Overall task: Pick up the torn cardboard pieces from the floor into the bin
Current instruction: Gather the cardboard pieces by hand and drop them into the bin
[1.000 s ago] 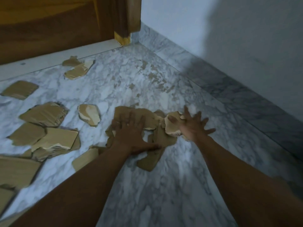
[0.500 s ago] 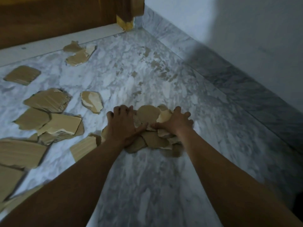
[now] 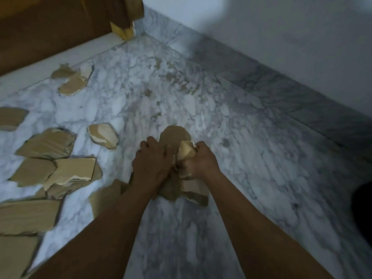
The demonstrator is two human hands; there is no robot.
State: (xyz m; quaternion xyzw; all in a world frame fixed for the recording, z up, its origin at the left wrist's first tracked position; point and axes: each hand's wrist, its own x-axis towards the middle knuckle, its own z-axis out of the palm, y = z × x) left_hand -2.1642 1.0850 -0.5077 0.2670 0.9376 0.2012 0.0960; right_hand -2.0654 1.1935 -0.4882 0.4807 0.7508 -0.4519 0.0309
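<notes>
A bunch of torn brown cardboard pieces (image 3: 175,135) is squeezed between my two hands at the middle of the marble floor. My left hand (image 3: 152,164) presses flat against its left side. My right hand (image 3: 201,162) is curled around a pale piece (image 3: 186,151) on the right side. More of the bunch (image 3: 193,190) pokes out below my wrists. Several loose cardboard pieces lie to the left: a small one (image 3: 103,135), a stack (image 3: 70,174), and large ones (image 3: 26,216) near the left edge. No bin is in view.
A wooden door (image 3: 60,27) and its pale threshold (image 3: 60,61) close the far side. A white wall with a marble skirting (image 3: 281,87) runs along the right. A dark shape (image 3: 362,208) sits at the right edge. Two more cardboard scraps (image 3: 73,83) lie near the threshold.
My hands have drawn together, sweeping the spread-out pieces into one tight bunch. My right hand went from spread fingers to a closed grip. The view has shifted slightly closer.
</notes>
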